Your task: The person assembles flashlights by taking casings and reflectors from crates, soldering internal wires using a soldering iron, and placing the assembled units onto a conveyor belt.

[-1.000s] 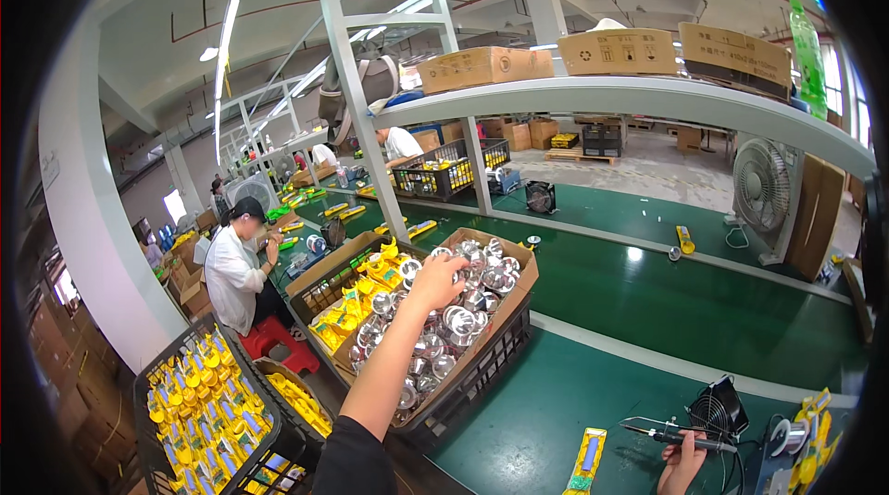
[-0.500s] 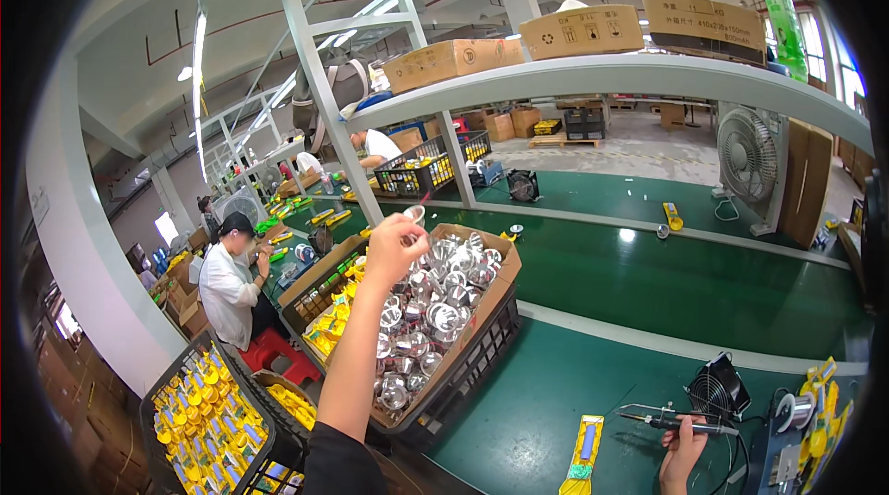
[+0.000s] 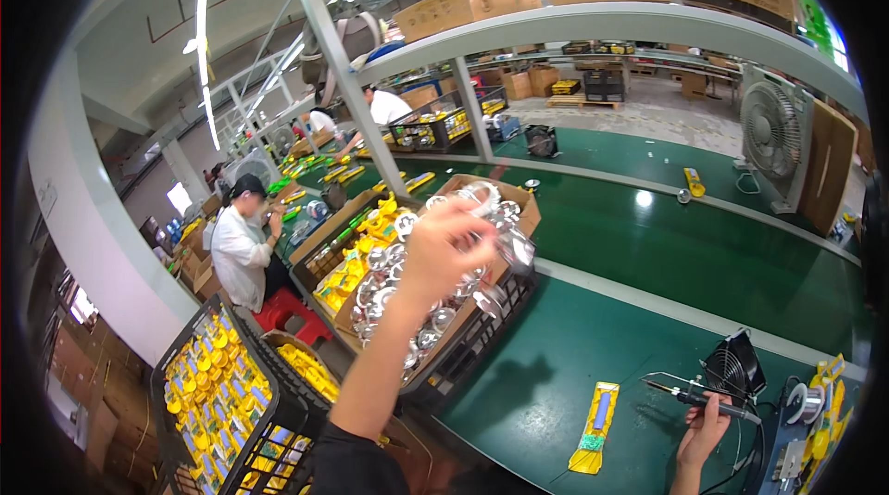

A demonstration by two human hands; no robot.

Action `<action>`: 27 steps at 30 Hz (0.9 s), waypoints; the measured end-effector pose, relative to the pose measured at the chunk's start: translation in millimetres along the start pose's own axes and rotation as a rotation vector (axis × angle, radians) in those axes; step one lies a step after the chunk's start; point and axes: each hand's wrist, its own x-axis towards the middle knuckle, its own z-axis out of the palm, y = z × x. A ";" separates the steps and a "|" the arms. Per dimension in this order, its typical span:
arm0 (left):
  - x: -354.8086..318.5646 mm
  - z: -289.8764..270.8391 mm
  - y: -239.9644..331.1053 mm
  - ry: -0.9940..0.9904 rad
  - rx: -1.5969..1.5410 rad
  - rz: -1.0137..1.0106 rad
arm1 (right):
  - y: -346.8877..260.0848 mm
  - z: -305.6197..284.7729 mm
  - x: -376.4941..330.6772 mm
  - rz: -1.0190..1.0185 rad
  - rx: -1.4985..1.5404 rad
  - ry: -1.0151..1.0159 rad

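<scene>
My left hand (image 3: 449, 250) is raised over the box of shiny reflector cups, blurred by motion. Its fingers are closed on a silvery reflector cup (image 3: 517, 250) that dangles at the fingertips, perhaps with another below it. Low on the right, my right hand (image 3: 704, 430) grips a soldering iron (image 3: 690, 397), its thin tip pointing left. Between the hands, on the green bench, lies a yellow lamp housing (image 3: 594, 426) with a bluish cell and a small green board. The cardboard box (image 3: 528, 203) of reflector cups stands in a black crate beside the bench.
A black crate (image 3: 278, 393) of yellow housings stands at lower left. On the right are a small black fan (image 3: 736, 367) and a solder spool (image 3: 806, 402). Behind the bench runs a green conveyor belt (image 3: 648, 245). A person (image 3: 243, 250) in white sits at left.
My left hand has moved right and toward me, bringing the reflector cup out over the box's right edge. My right hand still holds the soldering iron. The whole view has shifted slightly.
</scene>
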 end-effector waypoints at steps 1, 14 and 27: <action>-16.2 9.2 1.9 -0.023 -0.012 -0.006 | -0.2 0.3 -0.3 -0.011 0.001 -0.005; -155.1 101.7 -69.3 -0.607 0.053 -0.092 | 12.6 2.5 -2.0 0.031 -0.089 -0.011; -195.8 94.9 -39.3 0.039 -0.056 -0.362 | 14.7 -4.0 -0.1 0.025 -0.127 -0.198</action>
